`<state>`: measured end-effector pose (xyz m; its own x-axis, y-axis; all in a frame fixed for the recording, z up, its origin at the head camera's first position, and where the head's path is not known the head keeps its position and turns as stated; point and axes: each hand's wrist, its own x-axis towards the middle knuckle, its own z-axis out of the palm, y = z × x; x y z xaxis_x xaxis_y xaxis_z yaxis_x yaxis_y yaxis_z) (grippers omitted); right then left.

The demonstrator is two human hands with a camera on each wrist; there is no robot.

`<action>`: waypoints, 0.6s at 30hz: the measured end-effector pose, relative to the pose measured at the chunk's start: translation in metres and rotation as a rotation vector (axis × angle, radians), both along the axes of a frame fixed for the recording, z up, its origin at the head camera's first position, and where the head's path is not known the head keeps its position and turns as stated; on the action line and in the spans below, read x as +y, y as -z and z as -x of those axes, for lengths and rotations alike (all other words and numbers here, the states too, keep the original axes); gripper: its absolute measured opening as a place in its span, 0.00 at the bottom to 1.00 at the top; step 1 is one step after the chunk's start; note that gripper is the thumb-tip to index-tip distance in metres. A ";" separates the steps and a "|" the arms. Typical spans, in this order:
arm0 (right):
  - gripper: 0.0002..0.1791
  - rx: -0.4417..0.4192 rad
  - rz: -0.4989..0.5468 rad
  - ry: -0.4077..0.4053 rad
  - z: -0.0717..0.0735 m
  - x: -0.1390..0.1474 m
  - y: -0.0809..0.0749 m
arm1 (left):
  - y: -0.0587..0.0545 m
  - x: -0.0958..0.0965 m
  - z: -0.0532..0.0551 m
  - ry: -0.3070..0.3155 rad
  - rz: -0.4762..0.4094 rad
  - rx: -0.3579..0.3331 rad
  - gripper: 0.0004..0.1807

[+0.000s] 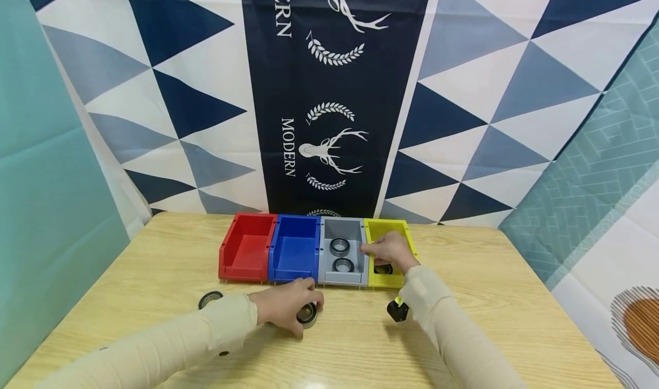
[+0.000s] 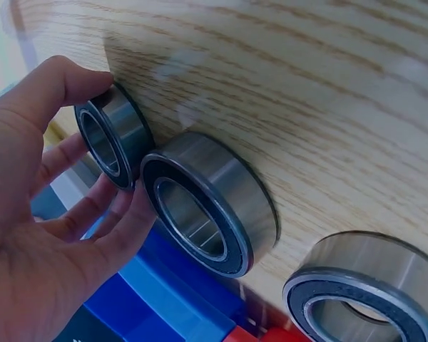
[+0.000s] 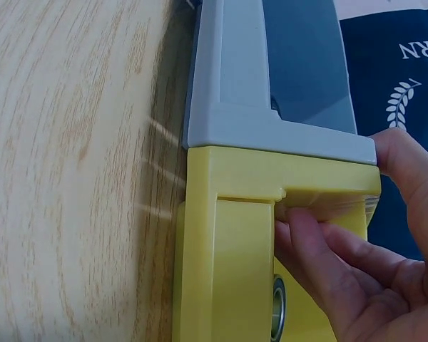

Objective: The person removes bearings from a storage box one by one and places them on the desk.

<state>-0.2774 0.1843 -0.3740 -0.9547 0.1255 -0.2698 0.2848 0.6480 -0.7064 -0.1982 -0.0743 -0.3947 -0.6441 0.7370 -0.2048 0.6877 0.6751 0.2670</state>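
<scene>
My left hand (image 1: pixel 288 304) pinches a ball bearing (image 2: pixel 125 117) standing on its edge on the table, thumb on top and fingers below. Right beside it a wider bearing (image 2: pixel 232 185) also stands on edge, close to the fingertips; the arm hides it in the head view. A third bearing (image 2: pixel 378 255) stands farther along. My right hand (image 1: pixel 392 249) grips the adjoining walls of the yellow bin (image 1: pixel 378 280) and the grey bin (image 1: pixel 343 278), fingers inside the yellow one and thumb over the grey side. One bearing (image 3: pixel 279 306) lies in the yellow bin, partly hidden.
Two bearings, a rear one (image 1: pixel 340 246) and a front one (image 1: pixel 343 265), lie in the grey bin. A blue bin (image 1: pixel 296 246) and a red bin (image 1: pixel 247 251) continue the row leftward. The wooden table (image 1: pixel 334 354) ends behind at a patterned cloth (image 1: pixel 329 91).
</scene>
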 end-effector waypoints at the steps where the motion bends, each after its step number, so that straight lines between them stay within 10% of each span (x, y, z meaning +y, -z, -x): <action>1: 0.19 0.005 -0.004 -0.004 0.000 0.000 0.000 | -0.001 0.000 -0.001 -0.005 0.000 -0.004 0.25; 12: 0.18 -0.016 -0.049 -0.065 -0.003 0.002 -0.007 | -0.034 -0.006 0.011 -0.049 -0.105 -0.004 0.29; 18: 0.19 -0.043 -0.109 -0.172 -0.001 -0.002 -0.015 | -0.051 -0.020 0.033 -0.218 -0.284 0.103 0.26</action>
